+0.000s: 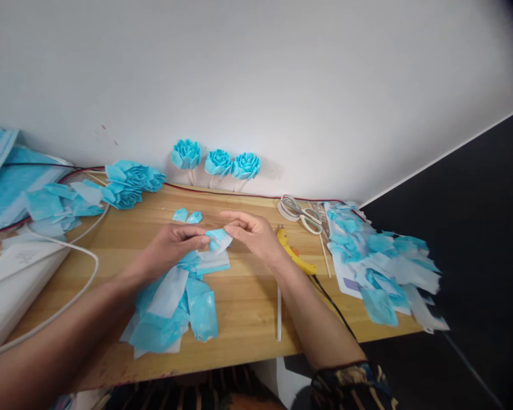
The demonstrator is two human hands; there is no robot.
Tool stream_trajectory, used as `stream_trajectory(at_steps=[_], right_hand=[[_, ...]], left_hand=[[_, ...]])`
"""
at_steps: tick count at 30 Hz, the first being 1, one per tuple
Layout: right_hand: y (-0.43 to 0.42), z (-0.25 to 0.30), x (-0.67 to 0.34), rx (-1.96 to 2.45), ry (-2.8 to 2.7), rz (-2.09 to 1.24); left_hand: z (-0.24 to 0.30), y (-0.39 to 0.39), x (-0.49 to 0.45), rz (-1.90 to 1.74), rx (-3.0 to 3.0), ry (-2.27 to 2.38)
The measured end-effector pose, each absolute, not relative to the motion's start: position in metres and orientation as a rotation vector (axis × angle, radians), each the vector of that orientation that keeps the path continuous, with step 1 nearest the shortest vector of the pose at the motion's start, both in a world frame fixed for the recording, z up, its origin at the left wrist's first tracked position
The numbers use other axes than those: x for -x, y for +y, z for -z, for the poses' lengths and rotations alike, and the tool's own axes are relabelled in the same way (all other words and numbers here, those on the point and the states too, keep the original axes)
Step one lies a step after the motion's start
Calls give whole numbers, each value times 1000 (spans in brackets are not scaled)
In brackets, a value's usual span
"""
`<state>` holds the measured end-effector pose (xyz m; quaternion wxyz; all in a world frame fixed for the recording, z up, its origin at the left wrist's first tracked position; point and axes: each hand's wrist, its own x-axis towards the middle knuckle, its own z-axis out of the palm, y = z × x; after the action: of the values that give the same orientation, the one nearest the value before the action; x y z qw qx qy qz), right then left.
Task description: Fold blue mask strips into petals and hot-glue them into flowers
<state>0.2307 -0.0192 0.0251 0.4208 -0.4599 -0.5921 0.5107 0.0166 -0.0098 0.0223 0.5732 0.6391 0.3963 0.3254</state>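
Note:
Between my two hands is a small folded piece of blue and white fabric point(218, 240). My left hand point(177, 245) pinches its left edge between thumb and fingers. With thumb and forefinger, my right hand point(254, 234) grips the upper right side of the same piece. Under and in front of my left hand lies a loose pile of blue and white fabric pieces point(166, 310). Just beyond my hands, two small folded blue petals point(188, 216) rest on the table.
Three blue fabric flowers point(219, 163) on sticks lean against the wall. More flowers point(128, 182) lie at the left near a white cable point(94, 267). To the right are scissors point(301, 213), a yellow glue gun point(294, 253), a white stick point(279, 313) and a scrap heap point(380, 256).

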Motion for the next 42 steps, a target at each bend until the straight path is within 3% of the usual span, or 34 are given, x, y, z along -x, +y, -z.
stream_trajectory(at_steps=[22, 42], right_hand=[[-25, -18, -231, 1114, -1583, -1324], [-29, -24, -227, 1233, -1742, -1069]], left_hand=[[-16, -8, -18, -781, -1633, 1035], [-16, -9, -20, -804, -1667, 1051]])
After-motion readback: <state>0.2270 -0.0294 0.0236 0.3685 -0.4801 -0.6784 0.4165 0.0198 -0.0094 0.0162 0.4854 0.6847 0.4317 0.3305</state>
